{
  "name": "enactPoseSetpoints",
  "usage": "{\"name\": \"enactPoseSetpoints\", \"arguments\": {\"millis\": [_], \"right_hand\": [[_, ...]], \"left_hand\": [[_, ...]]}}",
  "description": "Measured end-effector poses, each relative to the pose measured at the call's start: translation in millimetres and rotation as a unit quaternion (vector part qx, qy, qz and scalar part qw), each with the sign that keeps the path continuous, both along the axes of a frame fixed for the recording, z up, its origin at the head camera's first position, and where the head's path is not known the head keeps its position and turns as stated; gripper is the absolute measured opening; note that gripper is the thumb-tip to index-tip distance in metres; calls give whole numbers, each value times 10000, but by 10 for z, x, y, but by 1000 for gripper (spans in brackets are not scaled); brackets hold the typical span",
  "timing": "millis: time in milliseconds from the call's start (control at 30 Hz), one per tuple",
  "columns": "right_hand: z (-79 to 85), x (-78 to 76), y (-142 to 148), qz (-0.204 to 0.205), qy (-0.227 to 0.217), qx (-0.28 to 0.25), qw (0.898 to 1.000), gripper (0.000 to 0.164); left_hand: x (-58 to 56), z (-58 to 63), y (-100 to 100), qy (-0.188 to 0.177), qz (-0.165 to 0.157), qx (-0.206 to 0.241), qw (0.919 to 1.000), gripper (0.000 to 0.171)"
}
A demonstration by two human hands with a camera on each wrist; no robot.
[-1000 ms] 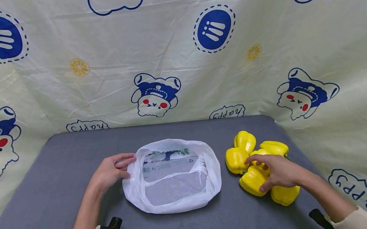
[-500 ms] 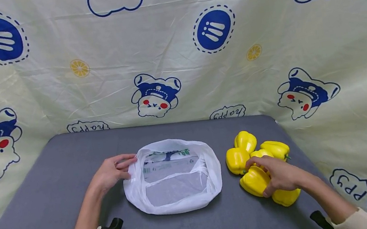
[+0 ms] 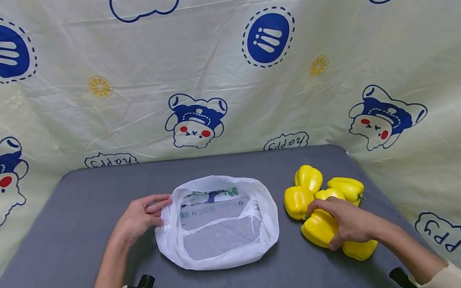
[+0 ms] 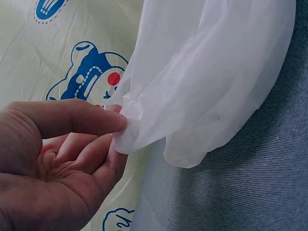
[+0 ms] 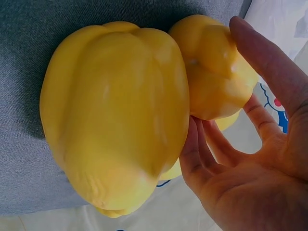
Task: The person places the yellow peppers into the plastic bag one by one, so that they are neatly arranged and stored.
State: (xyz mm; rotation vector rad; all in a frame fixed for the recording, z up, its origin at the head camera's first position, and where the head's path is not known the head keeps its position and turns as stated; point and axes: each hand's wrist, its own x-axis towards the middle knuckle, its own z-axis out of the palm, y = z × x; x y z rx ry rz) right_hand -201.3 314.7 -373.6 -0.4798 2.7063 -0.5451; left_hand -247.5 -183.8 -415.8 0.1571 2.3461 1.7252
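Observation:
A white plastic bag (image 3: 221,260) stands on the table with its mouth spread wide and its rim folded outward. My left hand (image 3: 135,220) pinches the left side of its rim; in the left wrist view the thumb and fingers grip a fold of the bag (image 4: 207,72). To the right lies a cluster of several yellow bell peppers. My right hand (image 3: 351,219) has thumb and fingers curled round the front-left bell pepper (image 3: 320,230), which still sits among the others. In the right wrist view that bell pepper (image 5: 211,72) lies between thumb and fingers, beside a nearer bell pepper (image 5: 115,110).
The grey-covered table (image 3: 73,220) carries the bag and the peppers. Other bell peppers (image 3: 298,202) crowd round the right hand, one (image 3: 360,249) just beneath it. A printed curtain (image 3: 219,66) hangs behind and beside the table.
The right hand has drawn its fingers and thumb in round the front-left bell pepper. The left hand and the bag have stayed in place.

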Motion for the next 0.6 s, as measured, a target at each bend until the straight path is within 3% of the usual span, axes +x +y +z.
{"name": "enactPoseSetpoints", "arguments": {"millis": [600], "right_hand": [[-33,-7,-54,-72,82,241,9996,75]], "left_hand": [[4,-9,-15,-4,-21,67,10000,65]]}}
